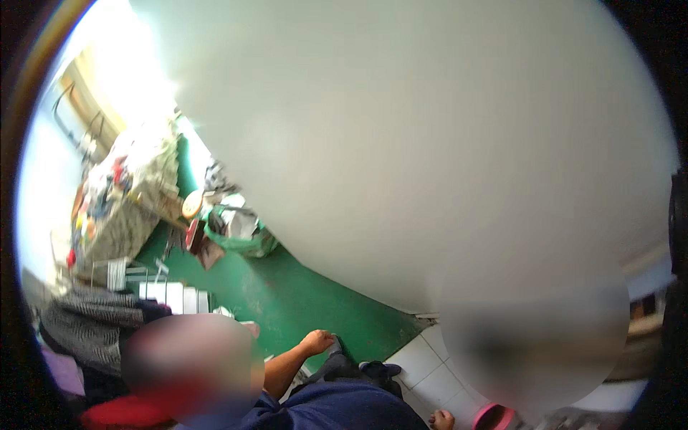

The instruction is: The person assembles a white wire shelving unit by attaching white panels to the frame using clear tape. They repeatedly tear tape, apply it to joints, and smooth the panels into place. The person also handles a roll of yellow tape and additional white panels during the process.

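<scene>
The left hand (316, 343) is curling its fingers beside a dark trouser leg (337, 367), its forearm (285, 368) slanting up and rightward over the green floor (287, 304). The right hand (442, 420) is hanging low by the white tiles (433, 387); I cannot tell if either is pinching anything. Just right, near the tiles' edge, a pink tub (508, 417) is facing up-leftward, long axis unclear.

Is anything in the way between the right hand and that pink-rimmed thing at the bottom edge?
Nothing visible: only white floor tiles show between the right hand and the pink-rimmed object. Both are cut off by the picture's lower edge, so I can't rule out something below it.
</scene>
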Tool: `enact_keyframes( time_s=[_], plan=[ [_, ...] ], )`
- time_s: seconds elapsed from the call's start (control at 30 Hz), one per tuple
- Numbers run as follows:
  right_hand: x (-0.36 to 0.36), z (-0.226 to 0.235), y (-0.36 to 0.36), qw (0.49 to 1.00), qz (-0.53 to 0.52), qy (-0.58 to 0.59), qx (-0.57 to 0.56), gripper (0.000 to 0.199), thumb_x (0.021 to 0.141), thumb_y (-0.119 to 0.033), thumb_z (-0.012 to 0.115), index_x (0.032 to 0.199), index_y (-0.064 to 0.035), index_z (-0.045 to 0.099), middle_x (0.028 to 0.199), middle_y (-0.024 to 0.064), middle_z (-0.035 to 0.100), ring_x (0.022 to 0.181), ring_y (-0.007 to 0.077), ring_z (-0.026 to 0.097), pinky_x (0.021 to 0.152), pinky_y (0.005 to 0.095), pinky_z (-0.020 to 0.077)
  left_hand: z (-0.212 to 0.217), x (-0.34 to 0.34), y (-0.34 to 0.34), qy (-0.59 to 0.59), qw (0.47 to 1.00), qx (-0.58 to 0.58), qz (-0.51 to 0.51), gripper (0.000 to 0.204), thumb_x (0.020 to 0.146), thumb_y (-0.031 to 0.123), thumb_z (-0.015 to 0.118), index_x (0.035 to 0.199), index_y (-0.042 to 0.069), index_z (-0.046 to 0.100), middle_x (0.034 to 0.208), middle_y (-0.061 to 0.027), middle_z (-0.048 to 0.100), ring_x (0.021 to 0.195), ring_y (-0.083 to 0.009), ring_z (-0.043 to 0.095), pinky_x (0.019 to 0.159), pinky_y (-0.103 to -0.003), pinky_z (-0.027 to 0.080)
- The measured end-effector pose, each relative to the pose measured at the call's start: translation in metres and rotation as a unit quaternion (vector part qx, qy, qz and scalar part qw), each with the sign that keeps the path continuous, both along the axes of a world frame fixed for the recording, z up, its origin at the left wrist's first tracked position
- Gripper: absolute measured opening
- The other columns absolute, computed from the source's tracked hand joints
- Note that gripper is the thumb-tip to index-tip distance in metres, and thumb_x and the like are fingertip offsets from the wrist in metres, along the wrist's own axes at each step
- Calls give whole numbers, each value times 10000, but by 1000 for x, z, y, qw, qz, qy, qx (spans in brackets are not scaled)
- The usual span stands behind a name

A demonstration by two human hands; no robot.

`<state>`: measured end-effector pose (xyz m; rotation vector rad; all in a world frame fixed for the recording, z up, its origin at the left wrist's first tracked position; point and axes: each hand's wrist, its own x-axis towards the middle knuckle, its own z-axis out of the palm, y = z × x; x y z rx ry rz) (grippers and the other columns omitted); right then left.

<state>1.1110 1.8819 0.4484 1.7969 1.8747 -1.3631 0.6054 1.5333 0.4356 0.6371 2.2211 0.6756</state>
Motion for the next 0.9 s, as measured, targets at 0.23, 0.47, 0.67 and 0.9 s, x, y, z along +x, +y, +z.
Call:
enact_keyframes(
  time_s=[0.23, 0.47, 0.67, 0.9],
  plan=[
    [-103, 71, -24, 970, 237, 42, 45, 353, 955, -374, 631, 993, -26, 675, 889, 236, 675, 782, 404, 615, 783, 507, 507, 5, -13, -80, -83, 984, -10, 156, 311, 874, 307, 680, 1038, 53, 754, 1029, -188, 747, 987, -355, 713, 890, -451, 560],
    [-276, 84, -46, 988, 124, 53, -73, 190, 977, -178, 638, 983, 10, 664, 800, 65, 684, 638, 131, 636, 579, 276, 515, 96, -153, -49, -114, 824, 324, 451, 712, 987, 367, 645, 1532, 29, 336, 1536, -223, 434, 1380, -305, 480, 1078, -403, 448],
    [-385, 84, -33, 968, 228, 28, -97, 165, 967, -209, 635, 976, -46, 663, 780, 44, 676, 619, 132, 632, 516, 278, 480, 153, -265, 13, -138, 698, 511, 482, 915, 1027, 464, 572, 1626, 29, 33, 1670, -246, 160, 1528, -345, 237, 1198, -432, 297],
    [-505, 59, -10, 949, 293, -36, -106, 161, 969, -212, 645, 965, -53, 673, 788, 39, 671, 613, 132, 625, 515, 309, 501, 153, -288, 24, -116, 763, 481, 416, 935, 1018, 445, 587, 1606, -45, 49, 1656, -258, 201, 1530, -334, 250, 1230, -399, 234]
  ],
)
